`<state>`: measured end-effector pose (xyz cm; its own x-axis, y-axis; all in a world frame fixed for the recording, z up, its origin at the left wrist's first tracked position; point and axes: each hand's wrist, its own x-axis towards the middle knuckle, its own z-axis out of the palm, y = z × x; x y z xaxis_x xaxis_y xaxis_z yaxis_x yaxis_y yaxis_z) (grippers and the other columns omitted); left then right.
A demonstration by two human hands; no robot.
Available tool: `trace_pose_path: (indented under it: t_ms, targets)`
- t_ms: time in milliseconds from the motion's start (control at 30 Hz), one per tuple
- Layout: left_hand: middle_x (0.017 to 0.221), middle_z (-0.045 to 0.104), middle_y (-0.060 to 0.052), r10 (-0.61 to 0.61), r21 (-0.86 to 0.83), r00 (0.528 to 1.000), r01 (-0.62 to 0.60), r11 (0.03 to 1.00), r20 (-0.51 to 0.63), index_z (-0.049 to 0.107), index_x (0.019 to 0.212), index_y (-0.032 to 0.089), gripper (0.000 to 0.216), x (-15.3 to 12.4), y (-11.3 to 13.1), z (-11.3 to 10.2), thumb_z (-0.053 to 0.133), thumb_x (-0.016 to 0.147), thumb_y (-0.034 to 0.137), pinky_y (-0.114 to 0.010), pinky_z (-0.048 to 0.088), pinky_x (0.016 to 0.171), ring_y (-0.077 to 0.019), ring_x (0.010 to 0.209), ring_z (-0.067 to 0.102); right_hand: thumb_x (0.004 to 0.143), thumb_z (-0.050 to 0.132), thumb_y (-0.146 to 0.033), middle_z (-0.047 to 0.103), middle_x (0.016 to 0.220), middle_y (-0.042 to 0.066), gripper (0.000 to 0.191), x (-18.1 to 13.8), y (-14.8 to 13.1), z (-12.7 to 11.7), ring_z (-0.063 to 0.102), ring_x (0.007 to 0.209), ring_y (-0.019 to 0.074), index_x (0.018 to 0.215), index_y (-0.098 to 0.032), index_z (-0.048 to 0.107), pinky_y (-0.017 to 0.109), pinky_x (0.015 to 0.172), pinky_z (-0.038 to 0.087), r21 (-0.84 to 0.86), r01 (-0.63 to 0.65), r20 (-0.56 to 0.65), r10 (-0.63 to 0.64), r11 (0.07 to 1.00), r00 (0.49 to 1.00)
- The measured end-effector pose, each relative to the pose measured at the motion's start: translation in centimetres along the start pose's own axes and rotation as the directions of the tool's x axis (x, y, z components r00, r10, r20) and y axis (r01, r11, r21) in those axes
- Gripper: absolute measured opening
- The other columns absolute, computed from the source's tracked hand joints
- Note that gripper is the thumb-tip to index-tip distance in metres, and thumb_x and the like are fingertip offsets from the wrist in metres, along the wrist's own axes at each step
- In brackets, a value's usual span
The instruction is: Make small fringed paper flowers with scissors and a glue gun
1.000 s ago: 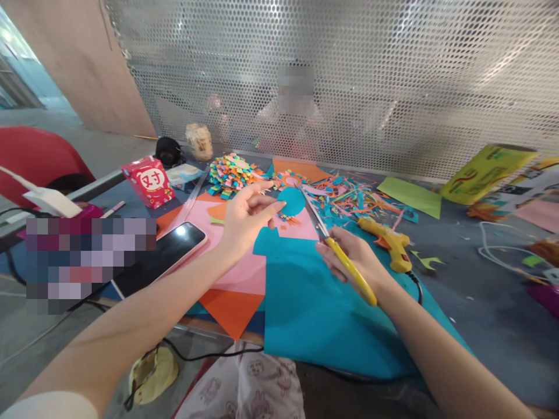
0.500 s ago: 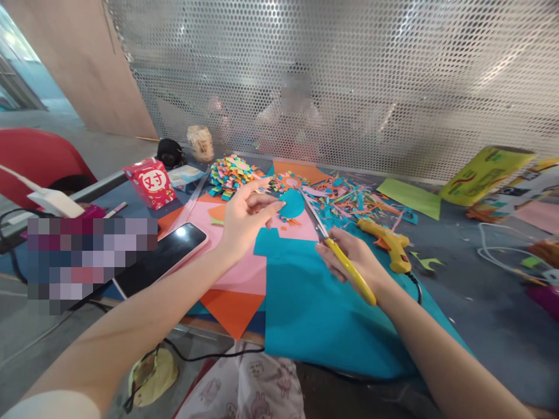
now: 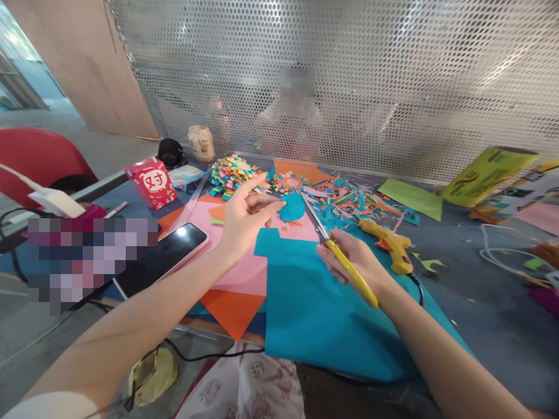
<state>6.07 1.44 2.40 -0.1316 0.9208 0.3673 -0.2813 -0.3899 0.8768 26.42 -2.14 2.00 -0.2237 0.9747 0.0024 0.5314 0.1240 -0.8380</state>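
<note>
My left hand (image 3: 244, 218) is raised over the pink paper (image 3: 244, 265) and pinches a small teal paper disc (image 3: 293, 207) between thumb and fingers. My right hand (image 3: 353, 259) grips yellow-handled scissors (image 3: 336, 253); their blades point up-left toward the disc and lie close beside its right edge. Below both hands a large teal sheet (image 3: 323, 308) covers the table's front edge. An orange sheet (image 3: 229, 311) peeks out under the pink one.
A yellow glue gun (image 3: 388, 244) lies right of my right hand. Colourful paper scraps (image 3: 349, 198) and a fringed paper ball (image 3: 231, 171) lie behind. A phone (image 3: 163, 256) and red box (image 3: 152, 181) are left. A person sits behind the perforated metal screen (image 3: 393, 75).
My left hand has turned the teal disc slightly and shifted a little. The scissors stay almost where they were.
</note>
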Motion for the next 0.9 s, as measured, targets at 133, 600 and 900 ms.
trace_pose_path:
  t_ms: [133,600,900]
  targets:
    - [0.071,0.072,0.001,-0.003,0.021,1.0,0.002,1.0,0.002,0.059,0.121,0.015,0.062,-0.01,0.01,-0.04,0.081,0.063,0.018,-0.021,0.041,0.041,-0.0059,0.042,0.053,0.071,0.062,-0.067,0.037,0.047,-0.008,0.049,-0.03,0.07,-0.02,0.032,0.041,0.0085,0.072,-0.024,0.039,0.024,0.041,0.023,-0.018,-0.005,-0.008,0.005,1.0,1.0]
    - [0.069,0.072,0.001,0.023,0.036,1.0,-0.023,0.999,0.02,0.059,0.12,0.016,0.06,0.15,-0.19,-0.16,0.08,0.064,0.018,-0.021,0.04,0.04,-0.0065,0.041,0.052,0.069,0.063,-0.065,0.037,0.047,-0.009,0.048,-0.01,0.15,-0.12,0.033,0.041,0.0085,0.072,-0.024,0.039,0.024,0.041,0.024,-0.024,-0.005,0.01,0.006,1.0,1.0]
    - [0.071,0.072,0.002,-0.033,0.004,0.999,0.033,0.999,-0.006,0.057,0.123,0.019,0.062,0.25,0.01,-0.05,0.081,0.067,0.027,-0.021,0.04,0.041,-0.0054,0.041,0.052,0.069,0.063,-0.066,0.036,0.047,-0.009,0.049,-0.11,0.13,-0.09,0.031,0.039,0.0076,0.07,-0.024,0.038,0.024,0.041,0.02,-0.024,-0.014,0.01,0.014,1.0,1.0]
